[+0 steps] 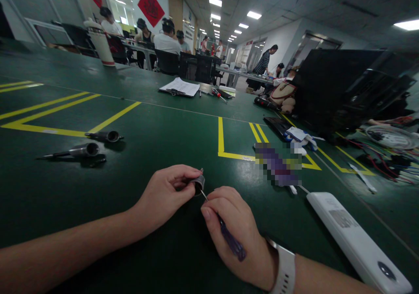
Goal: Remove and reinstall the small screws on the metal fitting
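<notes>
My left hand [168,193] pinches a small grey metal cylinder [198,183] just above the green table [157,124]. My right hand [234,228] is closed around a thin purple-handled screwdriver [229,237]. Its metal tip points into the open end of the cylinder. A white watch band sits on my right wrist. Two similar metal parts, one [106,135] behind the other [78,151], lie on the table to the far left.
A long white device [356,241] lies to the right. Yellow tape lines [221,137] mark the table. A clipboard with papers [180,87] and a red-handled screwdriver [218,94] lie further back. Black equipment [343,89] and loose wires [389,163] stand right. Several people work at distant tables.
</notes>
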Available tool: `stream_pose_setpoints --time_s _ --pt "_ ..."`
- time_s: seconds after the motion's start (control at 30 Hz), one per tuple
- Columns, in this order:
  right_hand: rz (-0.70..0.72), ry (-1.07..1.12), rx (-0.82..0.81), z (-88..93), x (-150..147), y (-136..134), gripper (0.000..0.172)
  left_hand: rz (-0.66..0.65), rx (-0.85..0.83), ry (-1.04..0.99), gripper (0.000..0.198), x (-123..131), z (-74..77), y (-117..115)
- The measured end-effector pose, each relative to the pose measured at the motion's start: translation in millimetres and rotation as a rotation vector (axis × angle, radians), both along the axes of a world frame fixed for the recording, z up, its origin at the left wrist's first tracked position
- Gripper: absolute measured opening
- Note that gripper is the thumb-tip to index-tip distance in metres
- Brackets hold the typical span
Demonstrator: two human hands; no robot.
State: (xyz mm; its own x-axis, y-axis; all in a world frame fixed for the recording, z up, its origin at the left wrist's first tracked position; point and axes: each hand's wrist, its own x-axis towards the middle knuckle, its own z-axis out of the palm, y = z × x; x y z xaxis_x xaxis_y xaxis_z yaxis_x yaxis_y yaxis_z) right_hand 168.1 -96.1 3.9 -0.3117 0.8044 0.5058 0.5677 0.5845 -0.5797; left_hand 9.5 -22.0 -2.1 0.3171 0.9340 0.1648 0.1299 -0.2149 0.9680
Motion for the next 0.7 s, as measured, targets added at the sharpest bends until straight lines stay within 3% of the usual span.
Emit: stream_pose_setpoints --time_s 0.7 --pt "-0.023 0.014 -0.006 0.1 0.2 -1.0 0.012 0.018 -0.067 0.007 0.021 0.9 3.2 -1.0"
